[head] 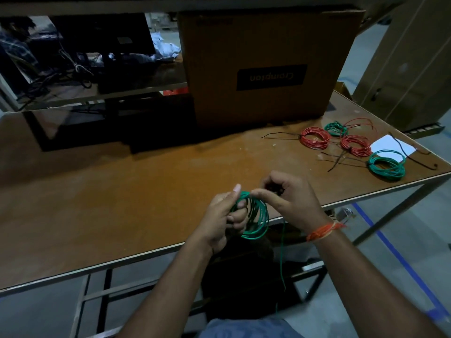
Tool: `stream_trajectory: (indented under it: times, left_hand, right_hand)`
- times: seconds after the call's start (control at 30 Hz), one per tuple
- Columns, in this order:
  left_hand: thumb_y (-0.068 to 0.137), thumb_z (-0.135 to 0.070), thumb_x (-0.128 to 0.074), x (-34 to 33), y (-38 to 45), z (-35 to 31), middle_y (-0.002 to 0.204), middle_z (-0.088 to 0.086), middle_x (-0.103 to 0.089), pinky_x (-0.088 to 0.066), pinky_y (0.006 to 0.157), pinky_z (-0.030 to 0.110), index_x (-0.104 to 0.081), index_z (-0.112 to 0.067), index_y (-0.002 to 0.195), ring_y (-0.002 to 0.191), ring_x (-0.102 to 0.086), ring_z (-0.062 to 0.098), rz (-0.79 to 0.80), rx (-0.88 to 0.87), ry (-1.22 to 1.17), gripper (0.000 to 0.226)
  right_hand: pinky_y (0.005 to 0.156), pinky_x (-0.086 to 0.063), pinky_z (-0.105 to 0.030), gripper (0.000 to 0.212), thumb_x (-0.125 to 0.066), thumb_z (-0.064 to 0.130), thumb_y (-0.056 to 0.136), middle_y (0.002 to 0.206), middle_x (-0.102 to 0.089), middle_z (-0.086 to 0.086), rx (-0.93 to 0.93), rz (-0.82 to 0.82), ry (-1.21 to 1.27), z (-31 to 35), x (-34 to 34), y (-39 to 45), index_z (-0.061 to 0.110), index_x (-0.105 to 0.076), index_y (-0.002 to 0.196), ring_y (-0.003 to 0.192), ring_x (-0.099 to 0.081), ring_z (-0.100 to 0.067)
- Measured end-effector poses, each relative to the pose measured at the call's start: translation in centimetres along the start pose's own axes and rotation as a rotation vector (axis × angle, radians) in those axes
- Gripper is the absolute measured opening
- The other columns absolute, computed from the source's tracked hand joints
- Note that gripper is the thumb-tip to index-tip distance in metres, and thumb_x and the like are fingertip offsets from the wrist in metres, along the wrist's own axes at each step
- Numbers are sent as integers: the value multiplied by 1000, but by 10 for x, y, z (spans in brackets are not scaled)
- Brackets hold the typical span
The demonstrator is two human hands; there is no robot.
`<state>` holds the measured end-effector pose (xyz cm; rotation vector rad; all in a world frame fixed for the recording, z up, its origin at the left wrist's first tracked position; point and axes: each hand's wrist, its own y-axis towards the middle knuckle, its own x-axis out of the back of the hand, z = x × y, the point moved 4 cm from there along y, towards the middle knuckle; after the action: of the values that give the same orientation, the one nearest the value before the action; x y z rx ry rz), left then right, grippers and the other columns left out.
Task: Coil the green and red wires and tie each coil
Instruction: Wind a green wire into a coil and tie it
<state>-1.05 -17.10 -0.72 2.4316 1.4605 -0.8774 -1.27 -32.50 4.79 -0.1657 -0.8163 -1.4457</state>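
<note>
My left hand [223,217] grips a green wire coil [258,219] over the table's front edge, fingers curled through its loops. My right hand [288,198] sits at the top of the coil with fingers curled, pinching the green wire there. A loose green tail [281,264] hangs from the coil below the table edge. On the right side of the table lie two red coils [314,138] [355,145] and two green coils [335,128] [386,164].
Thin black ties [339,158] lie loose among the finished coils, beside a white paper [393,147]. A large brown cardboard box [263,67] stands at the back of the brown table [122,191]. The table's right edge is close to the coils.
</note>
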Motion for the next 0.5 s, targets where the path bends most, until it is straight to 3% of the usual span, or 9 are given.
stream_trajectory:
  times: [0.1,0.17,0.23,0.3,0.37,0.5]
  left_hand:
    - [103,-44,-44,-3,1,5,45,-12,-29,-13,40,18,-51,-17,73,38,-15,4,148,96,-534,41]
    - [101,-41,-44,1,4,0,47,-11,-30,-16,40,16,-53,-16,76,38,-19,3,160,33,-671,37]
    - [102,-38,-44,6,6,-7,47,-10,-35,-18,41,15,-53,-16,77,35,-28,4,115,-18,-705,35]
    - [104,-37,-44,11,8,-10,48,-10,-37,-18,41,16,-54,-15,77,36,-34,4,71,-50,-752,36]
    - [106,-37,-40,15,11,-11,49,-10,-37,-18,41,15,-52,-16,78,36,-34,3,14,-69,-772,38]
    - [107,-37,-36,18,15,-15,49,-10,-34,-19,39,16,-46,-18,81,36,-30,1,-137,-125,-536,34]
  right_hand:
    - [51,-36,-25,36,-60,29,99,57,-47,12,-123,-82,123,-28,-19,-11,11,-56,69,54,-41,1]
    - [54,-34,-25,37,-53,25,103,60,-42,15,-153,-58,122,-45,-36,-26,15,-51,67,58,-36,4]
    - [57,-38,-26,34,-50,26,104,62,-48,13,-160,-42,81,-57,-49,-41,22,-53,71,60,-41,3]
    - [59,-43,-33,30,-49,28,103,65,-53,6,-166,-64,57,-62,-57,-49,16,-59,77,62,-48,-3]
    - [58,-41,-27,27,-50,27,101,66,-53,9,-166,-92,35,-62,-60,-52,13,-65,84,63,-50,-1]
    - [57,-41,-32,27,-48,30,98,63,-54,4,-195,-212,-107,-58,-48,-50,13,-63,83,62,-52,-11]
